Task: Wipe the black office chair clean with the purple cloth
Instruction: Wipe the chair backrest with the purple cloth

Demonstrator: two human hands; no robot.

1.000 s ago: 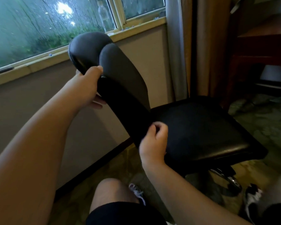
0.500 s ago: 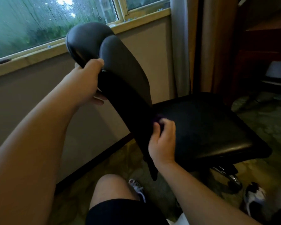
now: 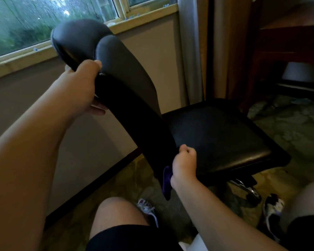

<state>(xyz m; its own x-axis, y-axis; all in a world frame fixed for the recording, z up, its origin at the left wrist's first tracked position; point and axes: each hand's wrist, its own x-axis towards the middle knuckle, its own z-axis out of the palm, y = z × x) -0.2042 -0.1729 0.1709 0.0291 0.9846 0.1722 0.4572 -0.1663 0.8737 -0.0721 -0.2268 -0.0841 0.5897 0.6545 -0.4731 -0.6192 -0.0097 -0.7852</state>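
I see the left hand [image 3: 81, 87] gripping the black office chair [image 3: 216, 134] at its upper backrest [image 3: 127, 73]. Right hand [image 3: 184, 164] is fisted round the purple cloth [image 3: 166, 181], held against the backrest's lower end.

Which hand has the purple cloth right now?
The right hand, low by the seat, with the purple cloth hanging below it; the left hand only grips the backrest.

Rain-streaked window [image 3: 34, 20], beige wall [image 3: 98, 142], tan curtain [image 3: 190, 51], patterned floor [image 3: 288, 127], dark wooden furniture [image 3: 288, 38]
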